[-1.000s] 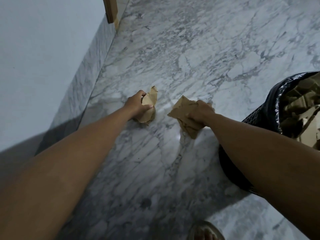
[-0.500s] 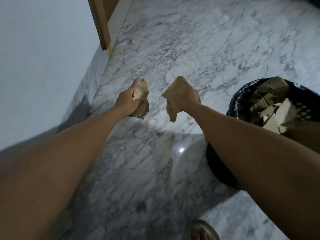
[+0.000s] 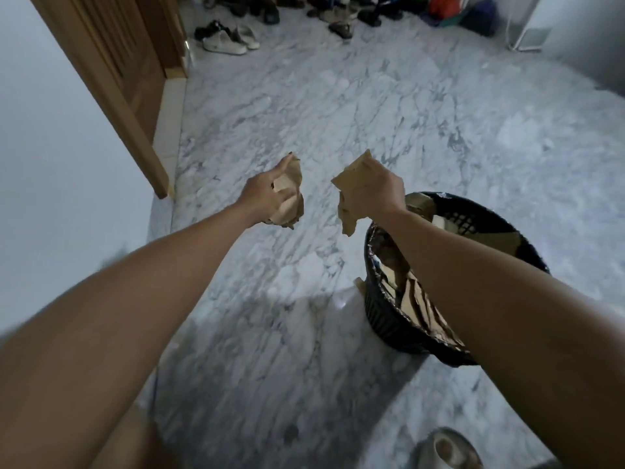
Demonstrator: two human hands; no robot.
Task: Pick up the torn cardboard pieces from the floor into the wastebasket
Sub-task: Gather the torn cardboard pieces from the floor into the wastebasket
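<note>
My left hand (image 3: 267, 194) is closed around a crumpled bunch of brown cardboard pieces (image 3: 291, 206), held in the air above the marble floor. My right hand (image 3: 375, 191) grips another torn cardboard piece (image 3: 348, 187), which hangs down just left of the wastebasket's far rim. The black mesh wastebasket (image 3: 473, 214) stands on the floor under my right forearm and holds several cardboard scraps. A small cardboard scrap (image 3: 359, 285) shows on the floor at the basket's left side.
White wall and a wooden door frame (image 3: 135, 123) run along the left. Several shoes (image 3: 226, 37) lie at the far end of the marble floor (image 3: 304, 96). A white cabinet corner (image 3: 531, 35) stands at far right. My sandalled foot (image 3: 443, 448) shows at the bottom.
Both hands have lifted the cardboard off the floor and risen. The view has tilted up, so the wastebasket sits more in the middle, under my right arm.
</note>
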